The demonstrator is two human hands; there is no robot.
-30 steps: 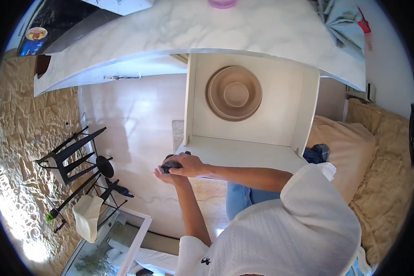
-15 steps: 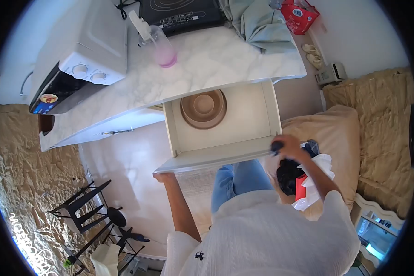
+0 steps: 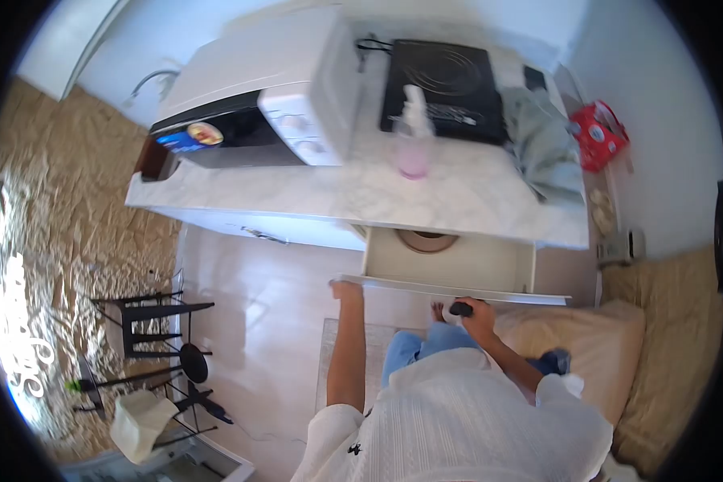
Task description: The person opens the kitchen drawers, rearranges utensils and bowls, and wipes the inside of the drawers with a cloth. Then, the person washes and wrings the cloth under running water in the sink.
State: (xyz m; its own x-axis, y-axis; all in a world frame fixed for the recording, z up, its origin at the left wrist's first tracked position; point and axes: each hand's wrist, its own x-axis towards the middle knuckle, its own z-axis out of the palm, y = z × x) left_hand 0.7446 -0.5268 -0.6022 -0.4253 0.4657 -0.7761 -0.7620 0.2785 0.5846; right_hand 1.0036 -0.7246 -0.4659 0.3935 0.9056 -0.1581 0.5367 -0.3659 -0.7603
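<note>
A pale drawer (image 3: pixel 490 269) sticks partly out from under the marble-topped counter. Inside it, at the back, a brown bowl (image 3: pixel 426 241) shows only its near part, the rest lying beneath the countertop. My left hand (image 3: pixel 346 290) has its fingers closed on the left end of the drawer front. Just in front of the drawer, my right hand (image 3: pixel 479 319) is closed around a small black object (image 3: pixel 460 308) whose kind I cannot make out. That hand stands apart from the drawer front.
On the counter (image 3: pixel 474 197) stand a white microwave (image 3: pixel 297 128), a spray bottle (image 3: pixel 414 149) with pink liquid, a black induction cooktop (image 3: pixel 446 88) and a grey-green cloth (image 3: pixel 542 140). A red bag (image 3: pixel 598 136) is at the right. Black chairs (image 3: pixel 161 325) stand at left.
The drawer has slid in toward the counter, covering more of the bowl. My right hand has come away from the drawer's right end toward my body. The view has swung left.
</note>
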